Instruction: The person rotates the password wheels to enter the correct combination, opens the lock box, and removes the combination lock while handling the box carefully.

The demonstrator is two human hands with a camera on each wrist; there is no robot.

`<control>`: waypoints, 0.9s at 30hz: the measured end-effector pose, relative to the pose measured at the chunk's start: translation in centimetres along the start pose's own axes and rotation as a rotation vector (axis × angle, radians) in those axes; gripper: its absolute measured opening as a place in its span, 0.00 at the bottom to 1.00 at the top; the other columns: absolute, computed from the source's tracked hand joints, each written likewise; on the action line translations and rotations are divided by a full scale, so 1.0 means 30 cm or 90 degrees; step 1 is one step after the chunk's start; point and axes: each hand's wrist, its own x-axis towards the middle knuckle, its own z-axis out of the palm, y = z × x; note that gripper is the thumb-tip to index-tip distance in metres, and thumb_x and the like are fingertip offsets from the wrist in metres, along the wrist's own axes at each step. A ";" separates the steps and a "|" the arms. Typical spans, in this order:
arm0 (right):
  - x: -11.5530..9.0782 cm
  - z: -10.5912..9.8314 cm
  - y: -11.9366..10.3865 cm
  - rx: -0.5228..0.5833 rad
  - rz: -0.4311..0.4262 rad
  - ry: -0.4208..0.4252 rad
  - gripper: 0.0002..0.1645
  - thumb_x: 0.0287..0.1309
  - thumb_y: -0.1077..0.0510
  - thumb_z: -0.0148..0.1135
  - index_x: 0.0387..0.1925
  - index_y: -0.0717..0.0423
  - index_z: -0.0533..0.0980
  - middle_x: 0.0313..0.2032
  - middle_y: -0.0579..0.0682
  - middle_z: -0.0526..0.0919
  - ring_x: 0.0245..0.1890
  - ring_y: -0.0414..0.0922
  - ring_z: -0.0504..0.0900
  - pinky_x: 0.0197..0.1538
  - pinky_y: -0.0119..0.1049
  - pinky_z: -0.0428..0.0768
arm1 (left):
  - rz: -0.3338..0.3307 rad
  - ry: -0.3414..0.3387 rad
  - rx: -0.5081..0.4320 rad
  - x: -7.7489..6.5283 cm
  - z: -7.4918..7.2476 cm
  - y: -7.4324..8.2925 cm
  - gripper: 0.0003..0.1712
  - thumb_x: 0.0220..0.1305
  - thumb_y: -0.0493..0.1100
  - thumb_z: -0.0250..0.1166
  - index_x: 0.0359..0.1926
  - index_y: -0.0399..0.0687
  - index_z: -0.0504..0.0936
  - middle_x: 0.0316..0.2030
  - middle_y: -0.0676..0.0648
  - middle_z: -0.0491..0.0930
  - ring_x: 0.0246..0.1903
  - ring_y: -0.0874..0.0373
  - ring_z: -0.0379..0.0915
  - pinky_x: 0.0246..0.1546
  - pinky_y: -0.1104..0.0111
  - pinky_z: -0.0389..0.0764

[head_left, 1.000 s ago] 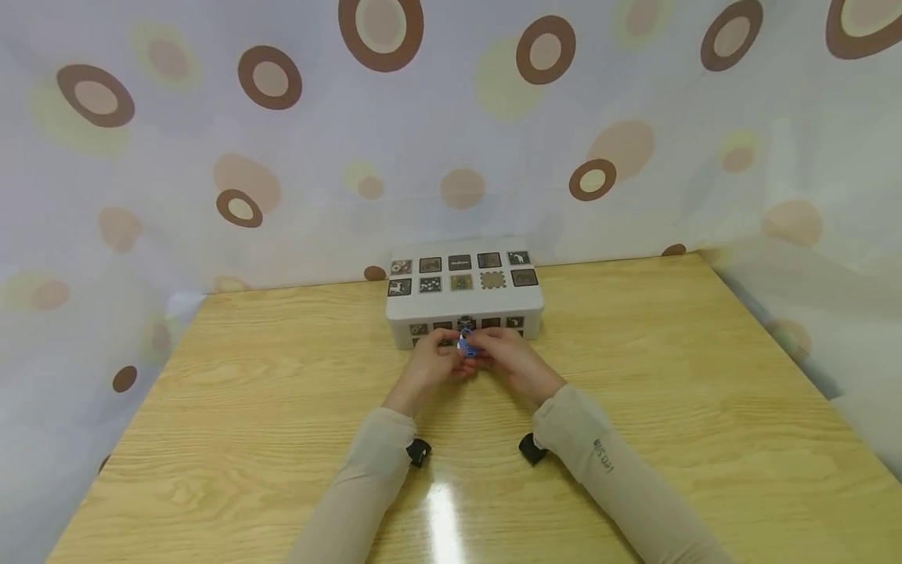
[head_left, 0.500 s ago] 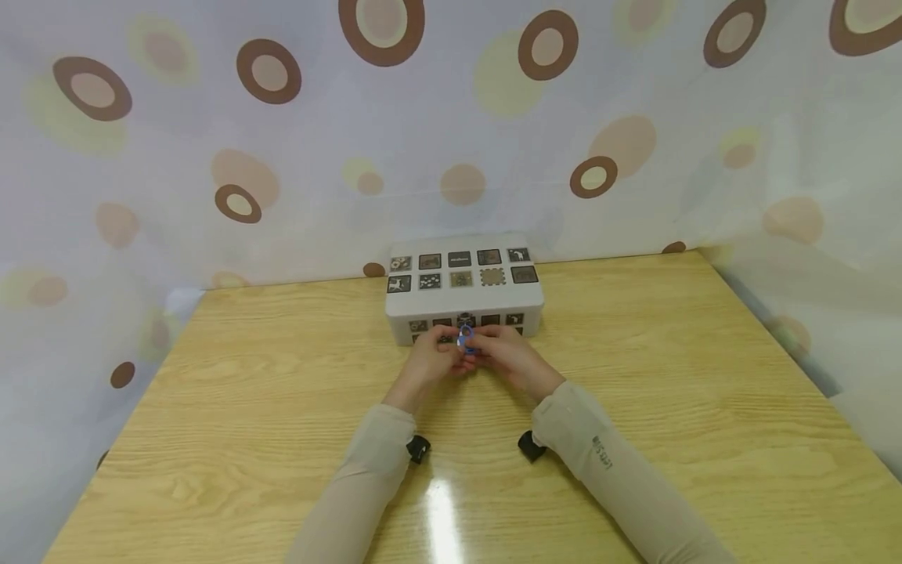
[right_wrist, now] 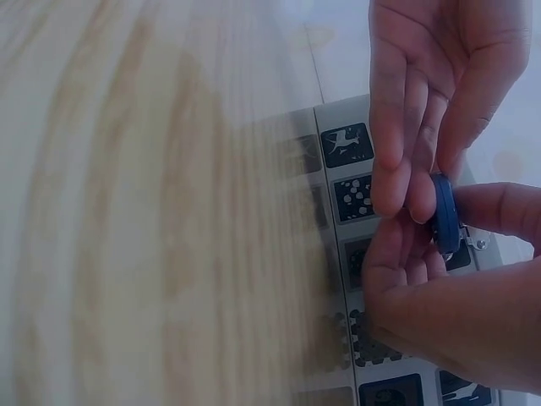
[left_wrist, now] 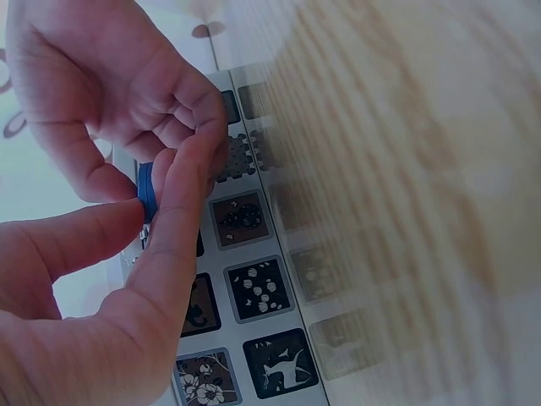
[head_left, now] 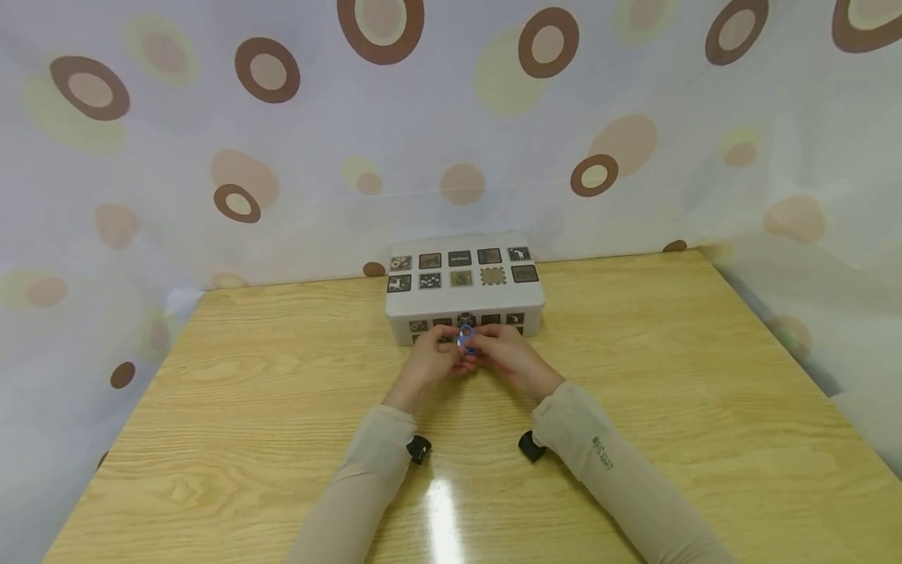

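Observation:
Before the front latch (head_left: pixel 466 319) of a white box, both hands meet at a small blue padlock (head_left: pixel 465 340). My left hand (head_left: pixel 427 359) pinches it from the left, thumb and fingertips on its edge. From the other side, my right hand (head_left: pixel 513 359) pinches it with thumb and fingers. The left wrist view has the padlock (left_wrist: pixel 146 191) edge-on between the fingertips. In the right wrist view the padlock (right_wrist: pixel 445 215) stands close to the metal clasp (right_wrist: pixel 480 243); whether it hangs from it is hidden. The box (head_left: pixel 465 301) is closed, with dark picture squares.
The box stands at the back of a light wooden table (head_left: pixel 268 407), near a white curtain (head_left: pixel 423 141) with brown and yellow circles. Black wrist bands (head_left: pixel 419 450) show under both beige sleeves. More curtain hangs along the table's left and right sides.
Both hands stay at the padlock by the latch. The blue padlock has tilted slightly between the fingers, and more of the latch shows above it. The head view has shifted a little.

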 end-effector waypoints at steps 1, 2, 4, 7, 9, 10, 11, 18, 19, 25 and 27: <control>0.000 0.001 -0.001 -0.003 -0.001 0.002 0.23 0.66 0.65 0.53 0.56 0.79 0.66 0.40 0.56 0.77 0.31 0.37 0.80 0.38 0.26 0.81 | 0.000 0.001 -0.003 0.000 0.000 0.001 0.23 0.66 0.25 0.53 0.61 0.30 0.66 0.41 0.27 0.81 0.37 0.41 0.83 0.40 0.61 0.85; 0.000 0.003 -0.003 -0.008 -0.004 0.003 0.24 0.66 0.65 0.53 0.57 0.80 0.65 0.40 0.57 0.77 0.31 0.37 0.79 0.38 0.26 0.81 | 0.003 0.000 -0.006 0.001 -0.001 0.001 0.23 0.66 0.25 0.53 0.61 0.29 0.66 0.41 0.27 0.81 0.37 0.41 0.83 0.40 0.61 0.85; -0.001 0.005 -0.006 -0.018 -0.004 0.006 0.24 0.66 0.65 0.53 0.57 0.79 0.66 0.41 0.56 0.77 0.30 0.37 0.79 0.37 0.25 0.81 | 0.004 0.001 -0.007 0.001 -0.002 0.001 0.22 0.66 0.25 0.53 0.61 0.29 0.66 0.41 0.27 0.81 0.37 0.41 0.83 0.41 0.61 0.85; -0.002 0.008 -0.008 -0.021 -0.001 0.009 0.23 0.66 0.64 0.53 0.57 0.79 0.66 0.40 0.56 0.77 0.31 0.37 0.79 0.37 0.26 0.81 | 0.007 0.002 0.002 -0.001 -0.003 0.001 0.22 0.66 0.25 0.53 0.61 0.29 0.67 0.41 0.27 0.81 0.36 0.43 0.83 0.40 0.62 0.85; -0.002 0.010 -0.008 -0.020 0.001 0.011 0.23 0.66 0.64 0.53 0.56 0.79 0.66 0.39 0.55 0.77 0.31 0.37 0.79 0.37 0.26 0.81 | 0.009 0.001 0.006 -0.002 -0.003 0.001 0.21 0.67 0.26 0.53 0.61 0.29 0.67 0.41 0.27 0.81 0.36 0.44 0.83 0.39 0.62 0.85; -0.001 0.011 -0.008 -0.018 0.001 0.013 0.23 0.67 0.64 0.53 0.56 0.79 0.67 0.39 0.55 0.78 0.31 0.37 0.79 0.37 0.26 0.81 | 0.008 0.003 0.007 -0.003 -0.003 0.002 0.21 0.67 0.26 0.53 0.61 0.29 0.67 0.40 0.27 0.81 0.35 0.45 0.83 0.39 0.62 0.86; -0.001 0.012 -0.007 -0.017 0.000 0.012 0.23 0.67 0.64 0.53 0.56 0.79 0.67 0.38 0.54 0.78 0.31 0.37 0.79 0.37 0.26 0.81 | 0.008 0.003 0.007 -0.004 -0.003 0.002 0.21 0.67 0.27 0.53 0.61 0.29 0.67 0.40 0.27 0.81 0.35 0.45 0.83 0.39 0.62 0.86; 0.000 0.012 -0.004 -0.017 -0.002 0.008 0.22 0.67 0.64 0.52 0.55 0.79 0.68 0.36 0.52 0.78 0.30 0.36 0.78 0.36 0.26 0.80 | 0.011 0.006 0.015 -0.009 -0.003 0.002 0.21 0.67 0.27 0.53 0.61 0.29 0.67 0.40 0.28 0.82 0.35 0.45 0.83 0.40 0.61 0.85; 0.000 0.012 -0.004 -0.015 -0.003 0.005 0.22 0.67 0.64 0.52 0.55 0.79 0.68 0.36 0.52 0.78 0.30 0.36 0.78 0.36 0.26 0.81 | 0.010 0.003 0.016 -0.018 -0.004 0.015 0.21 0.68 0.27 0.53 0.61 0.29 0.67 0.40 0.27 0.81 0.37 0.43 0.83 0.41 0.60 0.85; -0.001 -0.003 -0.005 0.033 -0.003 -0.019 0.19 0.66 0.64 0.51 0.50 0.79 0.70 0.32 0.49 0.78 0.30 0.37 0.79 0.38 0.26 0.81 | 0.001 0.006 0.022 -0.012 -0.002 0.019 0.22 0.67 0.26 0.54 0.61 0.30 0.67 0.42 0.27 0.81 0.38 0.42 0.83 0.40 0.62 0.85; 0.001 -0.007 -0.005 0.040 -0.003 -0.022 0.18 0.66 0.64 0.50 0.48 0.79 0.70 0.31 0.49 0.79 0.30 0.37 0.79 0.38 0.26 0.82 | 0.003 0.009 0.020 -0.002 0.000 0.006 0.22 0.66 0.27 0.54 0.61 0.30 0.68 0.41 0.28 0.81 0.36 0.45 0.83 0.38 0.64 0.86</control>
